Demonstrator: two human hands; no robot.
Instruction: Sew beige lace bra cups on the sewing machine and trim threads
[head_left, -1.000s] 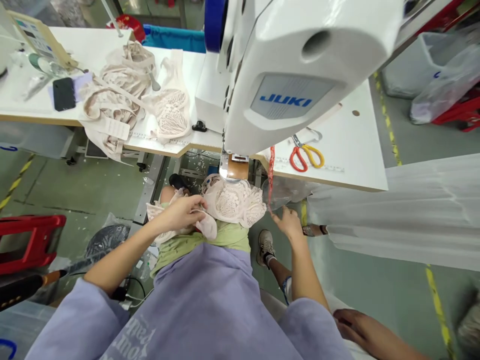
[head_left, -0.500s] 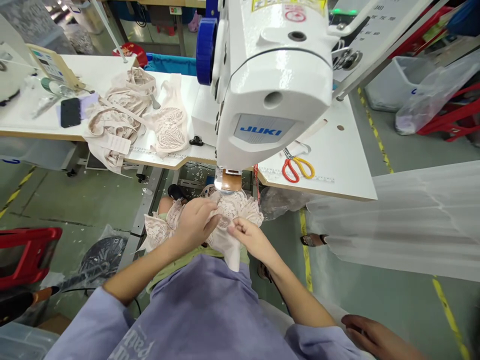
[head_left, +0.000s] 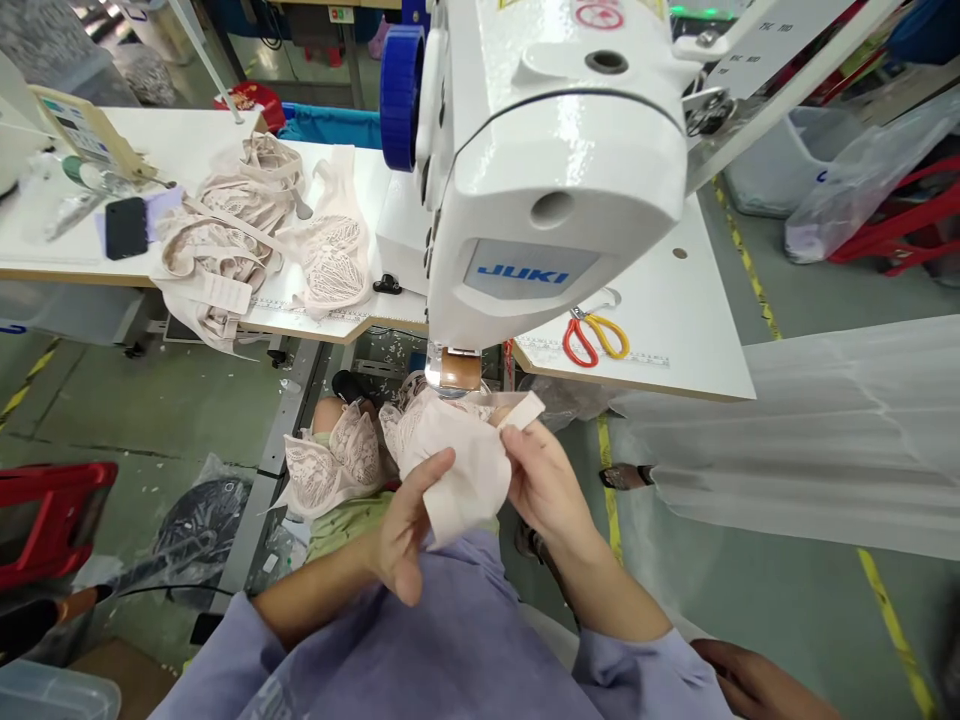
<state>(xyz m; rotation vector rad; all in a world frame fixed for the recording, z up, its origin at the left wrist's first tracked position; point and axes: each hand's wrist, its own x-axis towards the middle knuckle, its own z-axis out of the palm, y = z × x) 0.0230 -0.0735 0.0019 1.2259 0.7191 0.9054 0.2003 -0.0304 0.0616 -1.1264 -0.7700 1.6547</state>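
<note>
A pale pink lace bra piece is held up in front of my chest, just below the white Juki sewing machine. My left hand grips its lower left edge, thumb on the smooth fabric. My right hand pinches a strap end at the upper right edge. The lace cup part hangs to the left over my lap. The machine's foot area is right above the fabric.
A pile of pink bras lies on the white table left of the machine, beside a black phone. Scissors with red and yellow handles lie at the right. Another person's hand shows at bottom right. A red crate stands at the left.
Both hands have lifted the fabric and turned it over, so its smooth side faces up. One second ago my right hand reached out to the right; it has come back onto the piece.
</note>
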